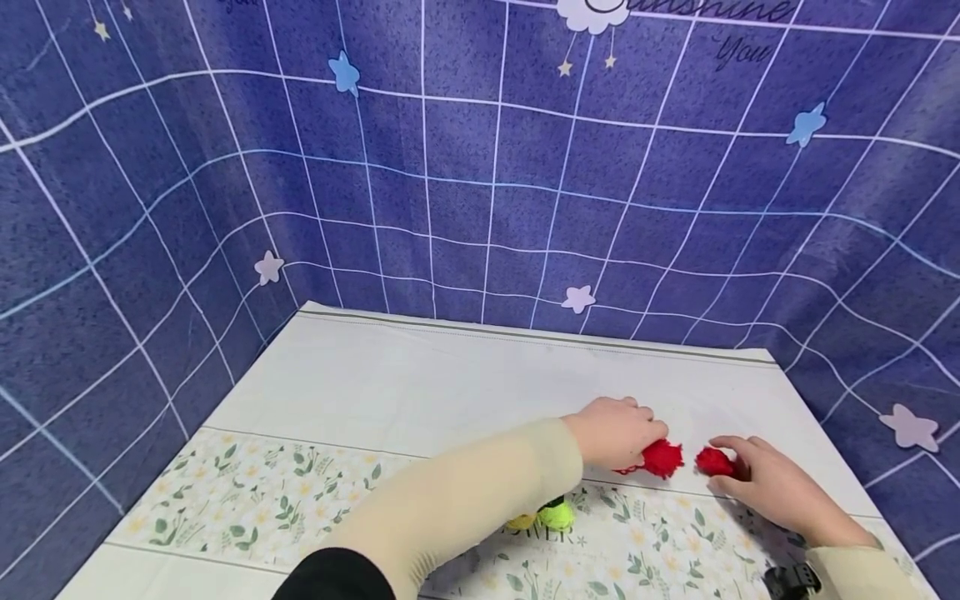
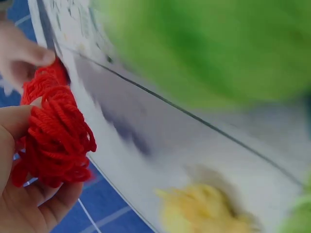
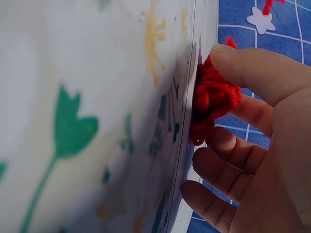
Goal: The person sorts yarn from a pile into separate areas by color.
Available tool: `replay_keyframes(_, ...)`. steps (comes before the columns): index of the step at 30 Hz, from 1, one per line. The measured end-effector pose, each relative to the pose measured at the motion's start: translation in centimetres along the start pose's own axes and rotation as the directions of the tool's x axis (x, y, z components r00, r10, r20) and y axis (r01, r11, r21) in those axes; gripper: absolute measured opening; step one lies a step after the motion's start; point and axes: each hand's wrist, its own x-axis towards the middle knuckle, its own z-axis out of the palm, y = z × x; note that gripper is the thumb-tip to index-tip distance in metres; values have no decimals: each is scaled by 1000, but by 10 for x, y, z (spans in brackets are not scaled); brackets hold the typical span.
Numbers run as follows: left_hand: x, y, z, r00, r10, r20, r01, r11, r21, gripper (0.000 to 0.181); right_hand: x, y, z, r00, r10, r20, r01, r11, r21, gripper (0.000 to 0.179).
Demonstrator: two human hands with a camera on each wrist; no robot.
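Observation:
My left hand (image 1: 617, 432) grips a looped bundle of red yarn (image 2: 58, 131) between thumb and fingers, over the white tabletop. A loose red strand trails at its side in the head view. To its right, my right hand (image 1: 776, 483) holds a smaller red yarn bundle (image 3: 216, 97) at the table surface. The thumb lies on top of this bundle and the index finger passes behind it; the other fingers are bent and spread apart. A gap separates the two red bundles in the head view.
Below my left forearm lie a yellow yarn bundle (image 1: 521, 522) and a yellow-green one (image 1: 557, 515), partly hidden. A large blurred green shape (image 2: 209, 48) is close to the left wrist camera. Blue grid-patterned cloth (image 1: 465, 208) hangs behind the table (image 1: 420, 358).

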Motion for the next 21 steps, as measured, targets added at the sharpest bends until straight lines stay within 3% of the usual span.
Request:
replay_keyframes(3,11,16,-8,999,3,36,-4,1000,24,46,-1,0,1,1000,-6,-8,6,1000,12,65)
replay_keyframes(9,31,36,-13,997,-57,48,55,998,26,45,-2,2,3,998,-38,-50,39,999,4,60)
replay_keyframes(14,37,39,-4,994,-107,32,105,994,44,42,-1,1,2,998,-34,-50,34,999,-1,61)
replay_keyframes(21,38,38,9,990,-136,-38,137,990,15,39,-1,1,1,999,-25,-42,25,1000,2,62)
